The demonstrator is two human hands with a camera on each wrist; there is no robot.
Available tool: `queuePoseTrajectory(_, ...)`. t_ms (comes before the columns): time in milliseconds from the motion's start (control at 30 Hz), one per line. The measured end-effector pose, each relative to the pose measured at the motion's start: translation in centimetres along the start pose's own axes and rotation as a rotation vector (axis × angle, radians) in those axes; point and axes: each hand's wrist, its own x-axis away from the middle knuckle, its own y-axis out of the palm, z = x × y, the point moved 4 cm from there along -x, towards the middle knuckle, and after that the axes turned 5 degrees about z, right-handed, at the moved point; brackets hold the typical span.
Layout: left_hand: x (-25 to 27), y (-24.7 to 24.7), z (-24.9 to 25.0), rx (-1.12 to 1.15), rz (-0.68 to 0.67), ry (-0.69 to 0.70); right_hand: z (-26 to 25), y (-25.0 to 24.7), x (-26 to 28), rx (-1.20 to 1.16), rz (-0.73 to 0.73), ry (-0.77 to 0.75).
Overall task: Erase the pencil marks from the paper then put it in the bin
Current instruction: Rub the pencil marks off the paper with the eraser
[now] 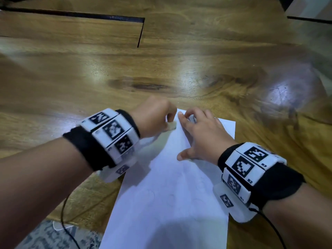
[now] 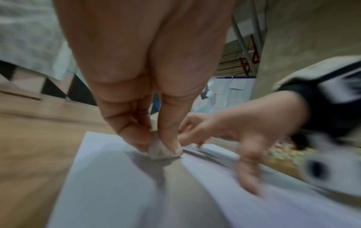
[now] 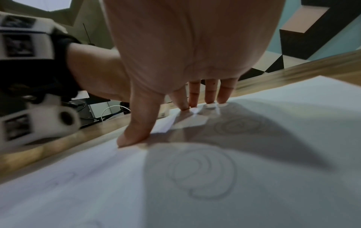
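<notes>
Your left hand (image 2: 148, 95) pinches the eraser (image 2: 162, 150) for rubbing; your right hand (image 1: 201, 133), fingers spread, pins the paper (image 1: 172, 203) against sliding.

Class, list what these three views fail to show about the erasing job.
- Bin: in no view.
- Eraser: blurred in the left wrist view; left hand covers most of it in the head view.
- Paper: near edge cut off by the head frame; pencil marks too faint there.
</notes>
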Motion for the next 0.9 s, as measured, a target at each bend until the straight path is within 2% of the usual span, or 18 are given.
queuePoseTrajectory(67,2.5,1.3,0.1,-0.017,-0.122,0.065,0.0,0.1,-0.1,0.0,0.0,-0.001)
queuePoseTrajectory(133,3.8,1.9,0.0,-0.003,-0.18,0.107,0.0,0.1,-0.1,0.001,-0.001,-0.003)
queuePoseTrajectory(200,2.9,1.2,-0.1,0.005,-0.123,0.085,0.0,0.1,-0.1,0.005,0.0,-0.004)
queuePoseTrajectory(300,-0.4,-0.6,-0.5,-0.022,0.038,-0.011,0.0,0.0,0.0,0.003,0.002,-0.004)
queuePoseTrajectory(333,-0.9,-0.8,-0.6,-0.035,0.048,-0.02,0.0,0.0,0.0,0.003,0.004,-0.004)
queuePoseTrajectory(400,0.0,-0.3,-0.5,-0.048,-0.019,0.011,0.0,0.0,-0.1,0.004,-0.001,-0.002)
queuePoseTrajectory(533,3.7,1.9,0.0,-0.028,-0.264,0.126,0.0,0.1,-0.1,0.008,0.002,-0.003)
queuePoseTrajectory(600,2.6,1.2,-0.2,-0.033,-0.223,0.091,0.0,0.1,-0.1,0.014,0.006,-0.002)
queuePoseTrajectory(700,-0.4,-0.6,-0.4,-0.047,0.012,-0.004,0.1,0.1,0.0,0.008,0.006,0.0)
queuePoseTrajectory(767,-0.4,-0.6,-0.3,-0.046,0.046,-0.014,0.1,0.1,0.0,0.004,0.008,0.0)
queuePoseTrajectory(900,4.1,2.0,0.2,-0.029,-0.242,0.106,0.1,0.2,-0.1,0.009,0.012,-0.007)
